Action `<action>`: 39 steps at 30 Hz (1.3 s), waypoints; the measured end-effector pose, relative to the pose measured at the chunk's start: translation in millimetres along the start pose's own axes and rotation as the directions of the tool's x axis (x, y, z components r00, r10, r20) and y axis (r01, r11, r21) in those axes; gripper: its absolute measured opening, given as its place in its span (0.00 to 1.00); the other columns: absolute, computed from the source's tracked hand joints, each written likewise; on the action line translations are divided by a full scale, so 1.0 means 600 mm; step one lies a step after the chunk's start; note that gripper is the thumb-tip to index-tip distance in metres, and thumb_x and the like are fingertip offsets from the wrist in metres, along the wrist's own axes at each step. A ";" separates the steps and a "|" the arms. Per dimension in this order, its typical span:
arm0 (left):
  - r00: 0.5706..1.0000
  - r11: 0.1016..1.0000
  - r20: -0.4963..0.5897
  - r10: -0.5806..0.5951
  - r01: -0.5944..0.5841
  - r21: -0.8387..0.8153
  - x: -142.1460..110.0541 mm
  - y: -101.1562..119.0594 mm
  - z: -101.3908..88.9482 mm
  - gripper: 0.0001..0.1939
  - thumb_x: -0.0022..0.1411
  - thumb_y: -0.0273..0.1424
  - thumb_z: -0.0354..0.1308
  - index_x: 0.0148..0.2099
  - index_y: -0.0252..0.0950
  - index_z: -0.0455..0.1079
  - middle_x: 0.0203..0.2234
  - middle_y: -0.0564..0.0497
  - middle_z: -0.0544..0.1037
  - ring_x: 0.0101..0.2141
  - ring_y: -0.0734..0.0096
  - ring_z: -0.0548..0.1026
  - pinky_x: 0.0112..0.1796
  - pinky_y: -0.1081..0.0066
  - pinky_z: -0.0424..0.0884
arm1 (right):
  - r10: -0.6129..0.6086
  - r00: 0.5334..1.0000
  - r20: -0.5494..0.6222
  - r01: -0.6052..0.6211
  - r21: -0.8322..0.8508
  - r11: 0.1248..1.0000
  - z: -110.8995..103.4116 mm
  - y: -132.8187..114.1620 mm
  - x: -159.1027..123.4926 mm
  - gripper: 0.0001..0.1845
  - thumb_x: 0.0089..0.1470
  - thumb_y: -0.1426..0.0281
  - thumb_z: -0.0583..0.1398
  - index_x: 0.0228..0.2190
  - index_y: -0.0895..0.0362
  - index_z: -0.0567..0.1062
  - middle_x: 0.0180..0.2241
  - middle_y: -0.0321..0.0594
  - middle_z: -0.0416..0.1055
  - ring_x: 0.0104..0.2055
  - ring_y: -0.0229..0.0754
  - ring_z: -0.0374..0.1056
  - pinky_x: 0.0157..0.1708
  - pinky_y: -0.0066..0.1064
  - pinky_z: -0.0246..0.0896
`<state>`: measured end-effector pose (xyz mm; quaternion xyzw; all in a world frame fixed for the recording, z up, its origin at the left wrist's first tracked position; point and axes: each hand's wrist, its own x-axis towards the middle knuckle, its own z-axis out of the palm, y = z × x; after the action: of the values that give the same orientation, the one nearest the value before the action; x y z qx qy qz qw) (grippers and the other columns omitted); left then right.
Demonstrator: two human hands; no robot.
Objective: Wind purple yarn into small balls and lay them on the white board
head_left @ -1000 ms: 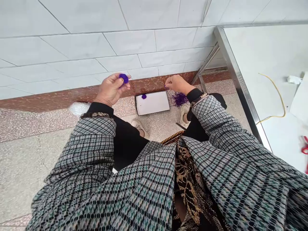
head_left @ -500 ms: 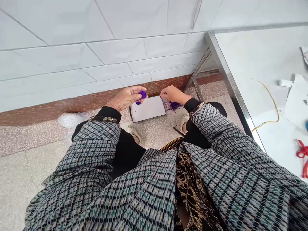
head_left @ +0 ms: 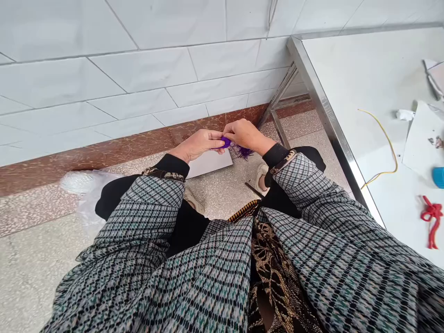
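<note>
My left hand (head_left: 204, 142) holds a small ball of purple yarn (head_left: 225, 143) between its thumb and fingers. Against the top of that ball, the fingers of my right hand (head_left: 245, 134) are pinched together on the purple yarn; the strand itself is too fine to make out. A loose tangle of purple threads (head_left: 243, 152) hangs below my right hand. Beneath both hands lies a flat white rectangular board or box lid (head_left: 211, 163) with a dark edge, partly covered by my left hand.
To the right is a metal-edged white table (head_left: 342, 69), carrying a yellow cord (head_left: 391, 148), a red knotted cord (head_left: 432, 212), a blue cap (head_left: 439, 177) and papers (head_left: 419, 134). White material in clear plastic (head_left: 81, 182) lies on the floor at left. A tiled wall (head_left: 138, 74) stands ahead.
My left hand has moved right with the yarn ball and now meets my right hand, which has shifted slightly left. Earlier the two hands were apart above the white board.
</note>
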<state>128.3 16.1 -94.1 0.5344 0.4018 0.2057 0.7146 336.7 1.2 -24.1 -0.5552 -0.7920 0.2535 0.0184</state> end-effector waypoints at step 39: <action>0.898 0.978 -0.403 0.178 -0.117 0.172 -0.028 0.026 0.022 0.24 0.59 0.39 0.77 0.53 0.29 0.92 0.34 0.43 0.89 0.37 0.60 0.85 0.39 0.68 0.82 | 0.283 0.957 0.055 -0.253 0.633 0.732 0.023 0.013 0.024 0.23 0.71 0.82 0.68 0.25 0.56 0.71 0.18 0.28 0.66 0.22 0.33 0.64 0.26 0.22 0.53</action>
<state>131.1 1.2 -72.4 0.5572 0.5167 0.3389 0.5546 333.3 10.7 -43.1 -0.6301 -0.5710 0.4925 0.1853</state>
